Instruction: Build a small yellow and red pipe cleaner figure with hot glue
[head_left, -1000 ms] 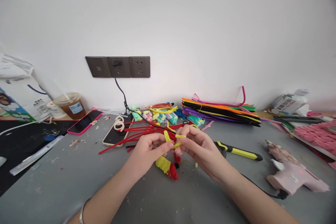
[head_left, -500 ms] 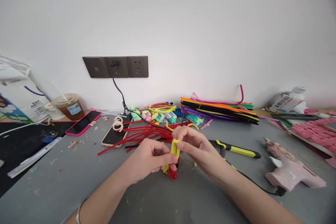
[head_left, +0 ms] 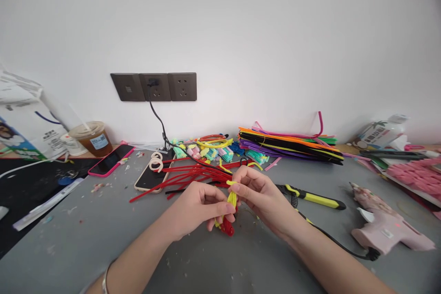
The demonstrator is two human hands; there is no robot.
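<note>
My left hand point(head_left: 203, 206) pinches the lower part of a bent yellow pipe cleaner point(head_left: 232, 200) between thumb and forefinger. At its upper end, the fingertips of my right hand point(head_left: 257, 190) are closed on the same yellow strand. A red fuzzy piece point(head_left: 227, 228) shows just below my left fingers, with bits of yellow beside it; how they join is hidden by the hand. Behind my hands lie loose red pipe cleaners point(head_left: 193, 175). Right of my right hand rests a pair of pliers with yellow and black handles point(head_left: 315, 198).
A pink glue gun point(head_left: 391, 225) lies at the right, its black cord running toward my right forearm. Bundled coloured pipe cleaners point(head_left: 289, 147) lie along the wall. Two phones, one pink-edged point(head_left: 112, 160) and one pale-edged point(head_left: 153, 177), and a drink cup point(head_left: 93, 138) are at the left.
The yellow loop between my hands, wider before, is now squeezed narrower, with a short end sticking out at the top. Both hands stay close together; the view has shifted slightly.
</note>
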